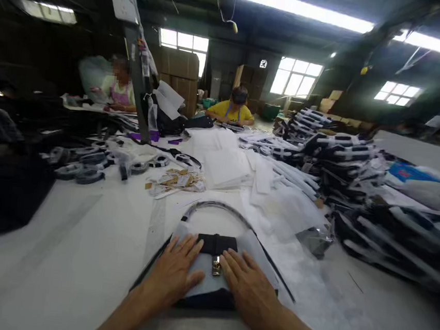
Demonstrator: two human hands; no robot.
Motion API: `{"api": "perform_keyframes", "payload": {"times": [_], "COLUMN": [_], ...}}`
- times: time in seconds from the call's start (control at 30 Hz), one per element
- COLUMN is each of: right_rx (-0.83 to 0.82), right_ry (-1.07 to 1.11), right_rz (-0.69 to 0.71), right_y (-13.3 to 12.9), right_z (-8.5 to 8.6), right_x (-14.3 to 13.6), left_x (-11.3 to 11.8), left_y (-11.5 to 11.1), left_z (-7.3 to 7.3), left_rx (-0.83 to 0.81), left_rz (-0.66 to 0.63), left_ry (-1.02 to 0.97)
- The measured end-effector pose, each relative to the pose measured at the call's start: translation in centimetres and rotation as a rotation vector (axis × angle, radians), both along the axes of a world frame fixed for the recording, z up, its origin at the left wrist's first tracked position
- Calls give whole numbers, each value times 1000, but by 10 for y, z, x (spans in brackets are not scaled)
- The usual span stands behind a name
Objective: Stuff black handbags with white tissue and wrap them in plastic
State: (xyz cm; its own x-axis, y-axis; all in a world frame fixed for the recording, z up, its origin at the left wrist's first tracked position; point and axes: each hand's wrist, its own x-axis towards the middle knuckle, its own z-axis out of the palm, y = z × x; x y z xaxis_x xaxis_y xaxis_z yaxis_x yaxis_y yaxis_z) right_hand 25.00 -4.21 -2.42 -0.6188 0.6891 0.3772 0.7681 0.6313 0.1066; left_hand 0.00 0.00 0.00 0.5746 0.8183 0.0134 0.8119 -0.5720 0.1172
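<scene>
black handbag (210, 300), one: lying flat at the lower centre of the frame on a white tabletop (61, 233), its handle (216, 203) arching towards the middle of the frame and apparently wearing a wrap. white sheet (203, 282), one: covering much of the front. dark closure strap (206, 244) and gold-toned clasp (216, 267): showing above the sheet, the clasp sitting between the hands.

hands, two, empty of tools: left hand (174, 272) lying open, palm down, over the left side of the bag, thumb pointing inwards; right hand (249, 287) lying open, palm down, over the right side, fingertips reaching near the strap.

state, as judged: handle wrap and front sheet seeming in place; no outer cover showing around the bag; anything further remaining unclear.

surroundings: white sheets (223, 168) lying at the centre; brown-and-white tags (175, 179) heaping just left of them; dark, partly wrapped goods (345, 161) piling at the right; one worker in yellow (229, 111) sitting at the upper centre, another in a pink apron (121, 93) at the upper left.
</scene>
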Motion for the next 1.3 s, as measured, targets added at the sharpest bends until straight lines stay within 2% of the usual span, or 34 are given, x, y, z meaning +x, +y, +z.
{"api": "perform_keyframes", "payload": {"times": [0.1,0.2,0.27,0.37,0.43,0.5,0.57,0.67,0.77,0.83,0.9,0.97,1.03,1.1,1.13,1.2,1.27,1.3], "right_rx": [57,-81,-274,-560,-639,-643,-638,-635,-633,-678,-792,-959,-1153,-1250,-1217,-1008,-783,-724], "right_ry": [36,59,64,149,250,270,205,165,356,623,911,1112,1110,957,884,794,720,654], "right_rz": [-15,-51,-47,-7,-44,-117,-164,-174,-178,-167,-82,83,299,432,423,262,63,-9], "right_y": [22,35,40,50,60,70,77,79,77,73,64,47,25,7,1,1,17,29], "right_z": [-9,-4,13,51,76,89,89,74,65,70,86,109,133,152,157,157,142,131], "right_x": [-7,-10,-9,-10,-17,-30,-46,-63,-66,-58,-43,-24,-7,1,1,-8,-23,-32], "left_x": [-5,-8,-9,-9,-9,-9,-9,-10,-10,-10,-10,-10,-10,-10,-10,-10,-10,-10], "left_y": [6,11,12,10,9,8,9,9,8,8,7,7,7,7,7,7,8,8], "left_z": [-9,-21,-29,-39,-41,-42,-42,-42,-42,-43,-44,-44,-45,-46,-46,-46,-45,-45], "left_rx": [120,225,285,369,400,412,419,425,424,428,434,441,449,460,464,470,472,472], "left_rz": [82,107,98,99,105,100,91,86,90,98,102,101,102,103,102,95,90,88], "left_ry": [-19,-8,2,-7,-14,-19,-27,-39,-55,-72,-86,-90,-86,-84,-84,-87,-89,-89]}}
